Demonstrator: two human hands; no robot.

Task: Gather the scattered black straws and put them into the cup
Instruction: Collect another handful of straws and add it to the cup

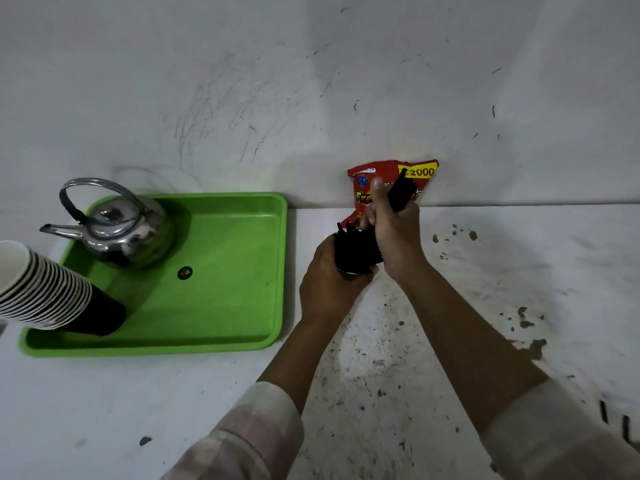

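Observation:
My left hand (323, 277) wraps around a black cup (351, 259) tipped toward the right, just right of the green tray. Several black straws poke out of the cup's mouth. My right hand (394, 233) grips a bundle of black straws (401, 194) whose upper ends stick up past my thumb, and whose lower ends run into the cup. Most of the cup is hidden by both hands.
A red snack packet (391, 174) leans on the wall behind my hands. The green tray (242, 271) at left holds a metal kettle (117, 226) and a tilted stack of paper cups (45, 289). The white table is stained with dark chips at right.

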